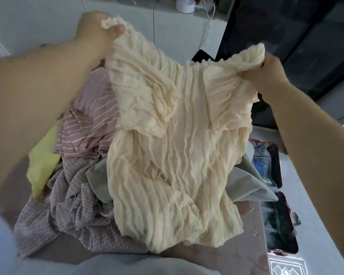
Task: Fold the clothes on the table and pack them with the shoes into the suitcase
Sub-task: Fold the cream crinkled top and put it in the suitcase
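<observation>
A crinkled cream garment (173, 139) hangs spread in front of me above the table. My left hand (99, 28) pinches its upper left corner and my right hand (270, 70) grips its upper right corner. Below it a heap of clothes lies on the brown table (236, 249): a pink striped piece (87, 124), a yellow piece (42, 161), a mauve checked piece (72, 211) and a grey piece (248, 185). The open suitcase (278, 211) lies on the floor to the right, with dark items and a clear bag inside. No shoes are visible.
White cabinets run along the back, with a white round device (185, 5) and a cable on the counter. A dark glass-fronted unit (298, 40) stands at the right. A patterned mat (288, 266) lies on the floor near the suitcase.
</observation>
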A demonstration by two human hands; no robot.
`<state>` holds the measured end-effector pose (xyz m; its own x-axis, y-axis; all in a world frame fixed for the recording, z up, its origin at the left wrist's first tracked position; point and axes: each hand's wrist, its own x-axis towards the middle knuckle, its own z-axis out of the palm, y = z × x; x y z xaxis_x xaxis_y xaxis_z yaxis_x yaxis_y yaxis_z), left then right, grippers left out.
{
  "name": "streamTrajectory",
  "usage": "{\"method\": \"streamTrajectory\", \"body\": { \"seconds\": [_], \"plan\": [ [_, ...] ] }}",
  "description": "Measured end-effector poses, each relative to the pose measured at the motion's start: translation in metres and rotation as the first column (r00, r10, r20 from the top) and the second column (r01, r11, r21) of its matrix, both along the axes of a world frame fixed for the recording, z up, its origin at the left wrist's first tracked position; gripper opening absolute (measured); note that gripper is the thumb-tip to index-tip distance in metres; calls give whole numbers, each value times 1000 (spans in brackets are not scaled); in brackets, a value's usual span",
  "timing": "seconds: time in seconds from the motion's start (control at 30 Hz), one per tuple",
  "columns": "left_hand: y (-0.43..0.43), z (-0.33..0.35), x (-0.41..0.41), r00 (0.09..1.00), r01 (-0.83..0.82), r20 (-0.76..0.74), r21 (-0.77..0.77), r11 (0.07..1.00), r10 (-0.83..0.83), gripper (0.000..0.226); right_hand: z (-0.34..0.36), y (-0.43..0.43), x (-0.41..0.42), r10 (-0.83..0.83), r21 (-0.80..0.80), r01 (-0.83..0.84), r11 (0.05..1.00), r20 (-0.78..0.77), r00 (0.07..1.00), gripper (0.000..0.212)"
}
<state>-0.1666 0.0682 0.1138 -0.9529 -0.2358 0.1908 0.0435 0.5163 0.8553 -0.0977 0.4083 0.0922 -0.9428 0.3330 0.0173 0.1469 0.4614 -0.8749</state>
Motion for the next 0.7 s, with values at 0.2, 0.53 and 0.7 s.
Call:
{"method": "streamTrajectory", "body": {
  "seconds": [0.2,0.53,0.7],
  "plan": [
    [9,-36,26,979,169,125,-65,983,-160,20,-23,-1,35,5,-53,-2,999,70,998,42],
    [-41,-46,187,693,671,324,40,741,-645,24,-56,18,178,352,161,-424,891,343,871,57],
    [-76,-117,236,499,850,606,-203,485,-620,69,-126,16,236,374,455,-678,578,591,715,30]
  ]
}}
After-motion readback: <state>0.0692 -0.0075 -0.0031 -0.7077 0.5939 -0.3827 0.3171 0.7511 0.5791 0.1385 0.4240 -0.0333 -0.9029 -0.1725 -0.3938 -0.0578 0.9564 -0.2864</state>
